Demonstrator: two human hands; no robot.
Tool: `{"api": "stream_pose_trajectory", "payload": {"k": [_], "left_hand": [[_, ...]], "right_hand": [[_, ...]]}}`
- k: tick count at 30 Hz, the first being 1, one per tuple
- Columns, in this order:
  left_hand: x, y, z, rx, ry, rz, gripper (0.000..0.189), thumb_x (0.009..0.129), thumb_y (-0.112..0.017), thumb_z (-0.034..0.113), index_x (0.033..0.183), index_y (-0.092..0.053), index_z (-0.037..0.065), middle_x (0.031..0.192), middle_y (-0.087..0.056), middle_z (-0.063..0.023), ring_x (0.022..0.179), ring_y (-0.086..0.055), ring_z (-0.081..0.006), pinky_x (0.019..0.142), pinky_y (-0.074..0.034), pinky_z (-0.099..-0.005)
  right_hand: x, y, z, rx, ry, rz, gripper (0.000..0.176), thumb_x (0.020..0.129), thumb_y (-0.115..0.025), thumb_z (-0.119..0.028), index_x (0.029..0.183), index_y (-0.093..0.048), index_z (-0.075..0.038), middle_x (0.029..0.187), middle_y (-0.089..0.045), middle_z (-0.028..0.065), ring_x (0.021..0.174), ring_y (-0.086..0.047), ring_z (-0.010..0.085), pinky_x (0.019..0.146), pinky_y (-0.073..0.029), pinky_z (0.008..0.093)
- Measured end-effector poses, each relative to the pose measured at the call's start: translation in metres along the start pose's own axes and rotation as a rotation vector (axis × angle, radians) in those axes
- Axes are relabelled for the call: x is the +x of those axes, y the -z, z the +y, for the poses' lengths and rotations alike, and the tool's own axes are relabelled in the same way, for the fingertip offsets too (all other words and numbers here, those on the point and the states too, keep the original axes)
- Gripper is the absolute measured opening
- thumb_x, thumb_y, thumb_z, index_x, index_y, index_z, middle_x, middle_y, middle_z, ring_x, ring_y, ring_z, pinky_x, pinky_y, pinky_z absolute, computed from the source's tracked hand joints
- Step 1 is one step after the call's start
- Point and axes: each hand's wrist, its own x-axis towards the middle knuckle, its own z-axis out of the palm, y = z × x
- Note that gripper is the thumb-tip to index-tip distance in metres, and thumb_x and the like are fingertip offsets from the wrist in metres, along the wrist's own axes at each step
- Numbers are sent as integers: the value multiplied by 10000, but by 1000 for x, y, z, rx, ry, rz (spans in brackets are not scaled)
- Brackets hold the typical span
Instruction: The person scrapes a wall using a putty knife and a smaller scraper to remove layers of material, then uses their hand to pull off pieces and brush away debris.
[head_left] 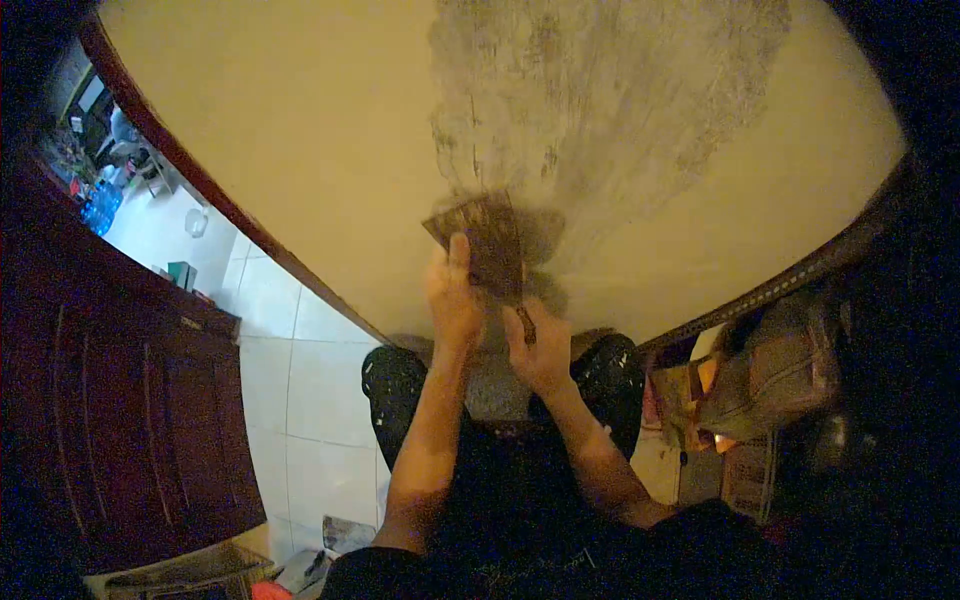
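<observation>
A broad scraper (pixel 490 245) with a dark, stained square blade is up against the yellowish wall (pixel 330 170). My left hand (pixel 455 305) grips the blade's left side, thumb lying over its face. Closed around the short dark handle at the lower right is my right hand (pixel 540 348). Directly above the blade, a rough grey smeared patch (pixel 600 110) spreads up the wall. The blade's shadow falls on the wall to its right. Both my knees, in dark speckled trousers, are bent on either side of my forearms.
A dark red wooden door (pixel 140 370) stands at the left, beside white floor tiles (pixel 320 390). Blue water bottles (pixel 101 207) are in the room beyond. Bags and boxes (pixel 760 380) crowd the right side. Several items lie on the floor at the lower left.
</observation>
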Motion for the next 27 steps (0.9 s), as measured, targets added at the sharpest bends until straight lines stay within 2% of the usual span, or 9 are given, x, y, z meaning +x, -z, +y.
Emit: {"api": "stream_pose_trajectory", "payload": {"k": [2, 5, 7, 12, 14, 17, 19, 24, 27], "left_hand": [[-4, -7, 5, -70, -48, 63, 443, 947, -536, 384, 1182, -556, 9, 851, -604, -44, 742, -558, -136, 685, -475, -318], [-18, -8, -1, -381, 81, -124, 396, 943, -549, 380, 1131, -575, 33, 798, -602, -25, 683, -548, -117, 657, -476, -296], [-22, -13, 4, -5, 33, -50, 355, 940, -550, 396, 1010, -588, 50, 782, -604, -5, 667, -532, -87, 621, -458, -258], [-20, -33, 22, -234, -16, 19, 324, 937, -559, 393, 909, -559, 71, 758, -571, 22, 637, -504, -60, 536, -413, -236], [-18, -36, 13, -281, -69, 72, 321, 935, -564, 392, 899, -557, 73, 727, -543, 35, 614, -482, -58, 507, -390, -241], [3, -28, -27, -274, -96, -30, 330, 933, -564, 395, 958, -572, 66, 752, -537, 24, 587, -468, -76, 482, -373, -257], [25, -26, -20, 121, -300, 221, 356, 927, -567, 408, 923, -591, 53, 712, -534, 14, 518, -423, -82, 439, -327, -255], [3, -13, 51, -319, 63, 109, 362, 926, -559, 426, 843, -579, 74, 642, -509, 36, 448, -367, -70, 396, -279, -246], [-9, -10, 4, -329, 85, -4, 360, 938, -533, 431, 855, -578, 84, 654, -512, 49, 449, -367, -58, 389, -276, -237]], "right_hand": [[-12, -1, 16, -51, 7, 3, 168, 873, -606, -131, 778, -521, -22, 507, -467, 119, 397, -454, 252, 422, -337, 361], [-27, 4, 24, -92, 12, 21, 170, 870, -611, -125, 779, -522, -13, 502, -466, 120, 392, -455, 249, 416, -332, 355], [-28, 10, 26, -87, 2, 37, 179, 871, -614, -131, 773, -521, -14, 500, -462, 122, 389, -452, 249, 415, -333, 350], [-19, 24, 20, -115, -15, 9, 185, 869, -623, -137, 760, -529, -20, 504, -471, 125, 397, -468, 245, 421, -350, 333], [-19, 26, 22, -180, -77, -70, 161, 885, -603, -207, 844, -566, -56, 676, -634, 169, 565, -617, 357, 496, -470, 443], [-4, 20, 19, -116, -14, -5, 179, 872, -625, -169, 796, -543, -29, 526, -482, 122, 431, -476, 257, 443, -367, 352], [20, 16, 0, -126, 19, -18, 173, 879, -614, -195, 827, -554, -41, 582, -546, 144, 480, -534, 310, 459, -410, 397], [14, 20, -7, -150, 71, -80, 185, 883, -604, -228, 865, -567, -47, 631, -601, 171, 510, -577, 360, 471, -442, 438], [-13, 23, 4, -151, -68, -126, 169, 876, -611, -171, 817, -544, -28, 578, -527, 118, 469, -489, 244, 481, -389, 357]]}}
